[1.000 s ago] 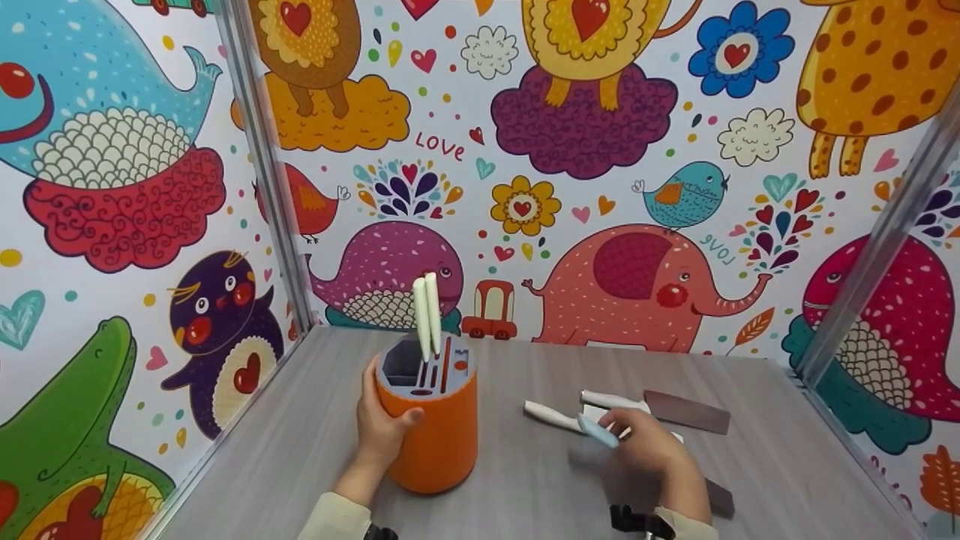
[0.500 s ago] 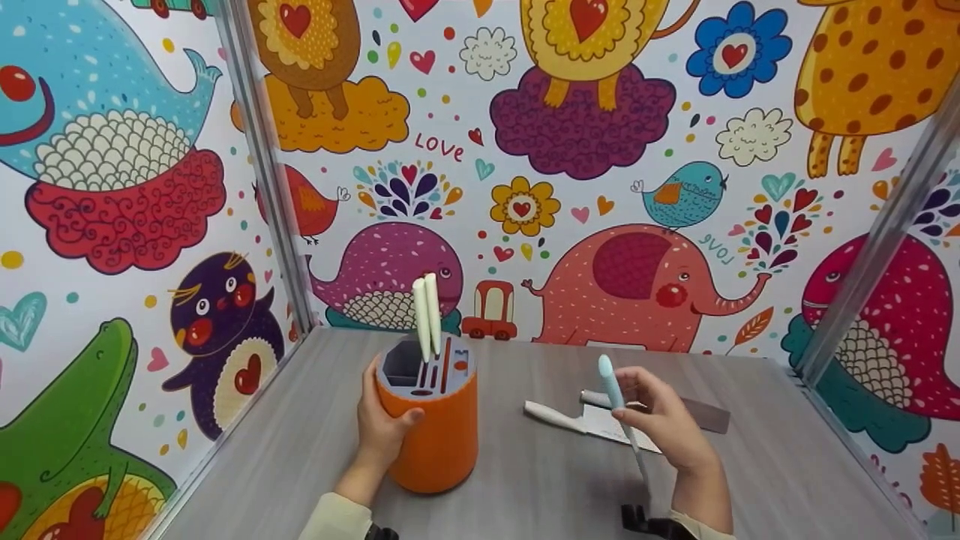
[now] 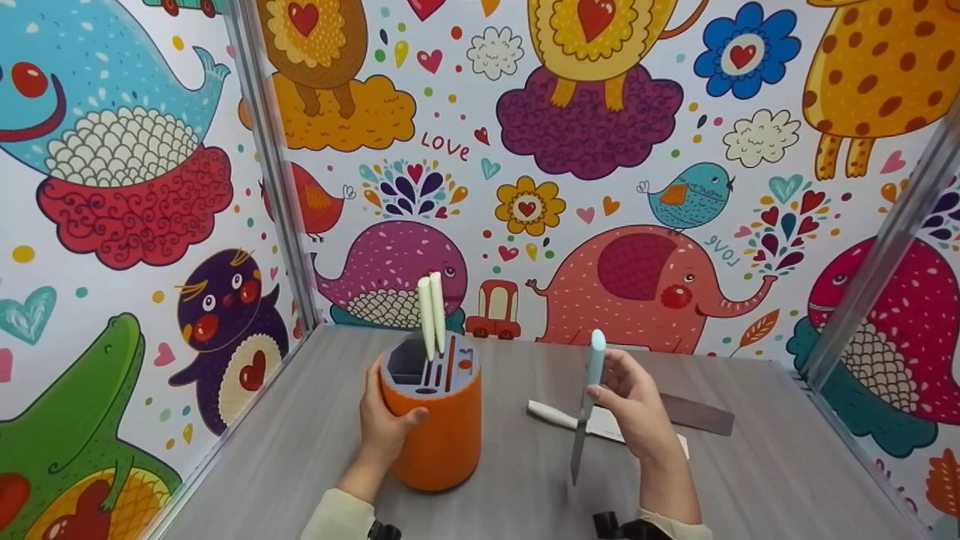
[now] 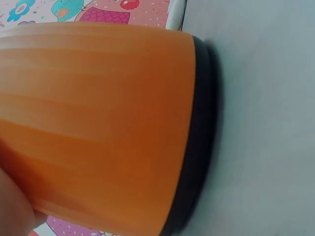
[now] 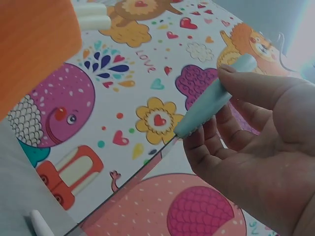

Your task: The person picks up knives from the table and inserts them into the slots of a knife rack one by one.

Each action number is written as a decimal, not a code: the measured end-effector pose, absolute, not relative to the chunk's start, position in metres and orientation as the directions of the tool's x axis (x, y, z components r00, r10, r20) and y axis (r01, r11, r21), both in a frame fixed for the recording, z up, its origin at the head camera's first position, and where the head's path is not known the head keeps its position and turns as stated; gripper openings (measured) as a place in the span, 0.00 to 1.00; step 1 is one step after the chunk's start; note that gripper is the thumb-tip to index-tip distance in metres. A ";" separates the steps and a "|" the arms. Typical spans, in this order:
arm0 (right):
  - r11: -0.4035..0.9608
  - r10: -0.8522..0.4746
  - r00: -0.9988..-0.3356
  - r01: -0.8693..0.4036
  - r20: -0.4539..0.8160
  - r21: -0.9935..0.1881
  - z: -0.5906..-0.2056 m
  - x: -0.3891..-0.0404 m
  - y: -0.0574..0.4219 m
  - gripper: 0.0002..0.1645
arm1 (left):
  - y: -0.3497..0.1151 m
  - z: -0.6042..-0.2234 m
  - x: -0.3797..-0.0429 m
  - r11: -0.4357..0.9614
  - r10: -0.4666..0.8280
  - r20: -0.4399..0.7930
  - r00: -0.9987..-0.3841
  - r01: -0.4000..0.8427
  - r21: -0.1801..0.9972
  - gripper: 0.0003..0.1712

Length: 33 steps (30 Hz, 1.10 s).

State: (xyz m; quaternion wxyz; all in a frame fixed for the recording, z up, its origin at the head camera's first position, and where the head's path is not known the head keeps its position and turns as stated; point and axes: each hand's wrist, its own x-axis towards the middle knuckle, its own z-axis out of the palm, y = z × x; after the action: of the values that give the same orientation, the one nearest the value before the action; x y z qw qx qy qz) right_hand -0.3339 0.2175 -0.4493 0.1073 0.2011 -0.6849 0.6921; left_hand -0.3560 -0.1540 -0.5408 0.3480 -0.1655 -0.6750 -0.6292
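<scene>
An orange knife block (image 3: 439, 442) with a grey slotted top stands upright on the table. My left hand (image 3: 384, 416) grips its left side, thumb across the front; the left wrist view shows its black base (image 4: 194, 147) on the tabletop. Two pale-handled utensils (image 3: 433, 315) stick up from the slots, their lower parts hidden inside. To the right, my right hand (image 3: 636, 405) pinches a knife by its light blue handle (image 5: 211, 105), between thumb and fingers. Its blade (image 3: 578, 454) points down, in front of a white-handled cleaver (image 3: 553, 415) on the table.
A second broad blade, brownish (image 3: 697, 415), lies behind the right hand, its handle hidden. Cartoon-printed panels (image 3: 517, 150) enclose the table at the back and both sides, with metal posts (image 3: 281, 187) at the corners.
My right hand has lifted the blue-handled knife from low over the other blades and swung it upright, blade down, slightly left. The left hand keeps its grip on the knife block.
</scene>
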 end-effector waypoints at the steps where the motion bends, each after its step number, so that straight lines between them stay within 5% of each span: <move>1: -0.037 -0.127 -0.897 -0.422 0.424 -0.906 -0.449 -0.334 0.214 0.26 | -0.154 -0.541 -0.356 0.164 -0.219 0.682 -0.697 0.663 0.730 0.63; 10: -0.012 -0.122 -0.908 -0.402 0.400 -0.916 -0.443 -0.330 0.191 0.29 | -0.150 -0.537 -0.352 0.277 -0.290 0.692 -0.661 0.634 0.722 0.59; 18: -0.042 -0.108 -0.908 -0.402 0.404 -0.915 -0.442 -0.327 0.172 0.27 | -0.140 -0.506 -0.338 0.349 -0.465 0.712 -0.526 0.630 0.694 0.27; 22: -0.055 -0.108 -0.906 -0.406 0.410 -0.912 -0.442 -0.324 0.162 0.26 | -0.134 -0.489 -0.326 0.361 -0.487 0.747 -0.453 0.674 0.644 0.25; 29: -0.022 -0.134 -0.893 -0.432 0.430 -0.902 -0.441 -0.317 0.141 0.26 | -0.115 -0.463 -0.296 0.410 -0.350 0.899 -0.263 0.820 0.399 0.26; 33: -0.001 -0.179 -0.888 -0.429 0.423 -0.903 -0.441 -0.312 0.128 0.25 | -0.099 -0.450 -0.269 0.388 -0.245 0.918 -0.313 0.836 0.389 0.29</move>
State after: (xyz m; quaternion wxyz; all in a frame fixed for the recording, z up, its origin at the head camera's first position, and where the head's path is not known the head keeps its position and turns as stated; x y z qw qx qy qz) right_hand -0.3122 0.1278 -0.4414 0.0930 0.2171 -0.7005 0.6734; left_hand -0.2688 -0.0987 -0.4498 0.5381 -0.2322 -0.6360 -0.5020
